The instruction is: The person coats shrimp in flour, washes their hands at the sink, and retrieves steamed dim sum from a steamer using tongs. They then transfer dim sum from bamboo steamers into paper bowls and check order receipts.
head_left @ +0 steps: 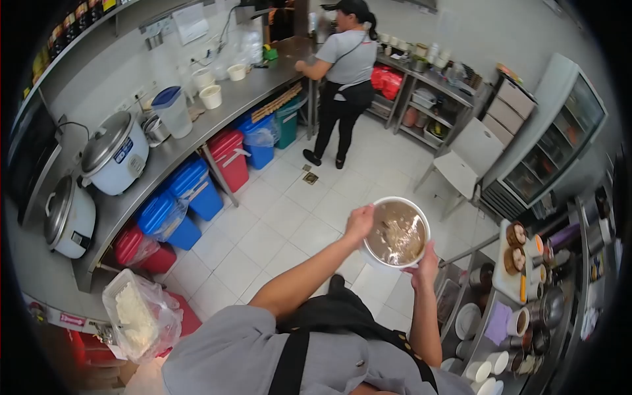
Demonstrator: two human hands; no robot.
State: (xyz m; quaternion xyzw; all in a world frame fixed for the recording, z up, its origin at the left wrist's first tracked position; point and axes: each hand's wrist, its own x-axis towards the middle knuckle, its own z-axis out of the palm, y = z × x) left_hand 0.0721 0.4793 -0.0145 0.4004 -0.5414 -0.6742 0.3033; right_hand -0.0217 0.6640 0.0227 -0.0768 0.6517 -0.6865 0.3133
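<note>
A round white bowl [374, 259] is held out in front of my body over the tiled floor. Inside it is a brownish, soupy liquid [388, 227] with pale bits and bright reflections on its surface. My left hand [359, 222] grips the bowl's left rim, fingers closed. At the lower right side of the bowl, my right hand [426, 264] is closed around the wall, its fingertips partly hidden beneath.
A co-worker [345, 72] stands at the far counter [276, 72]. Rice cookers [118, 155] line the left counter, with lidded bins [229, 158] below. A bagged container of white food [137, 316] is lower left. Shelves with a tray [508, 273] stand right, beyond a chair [461, 168].
</note>
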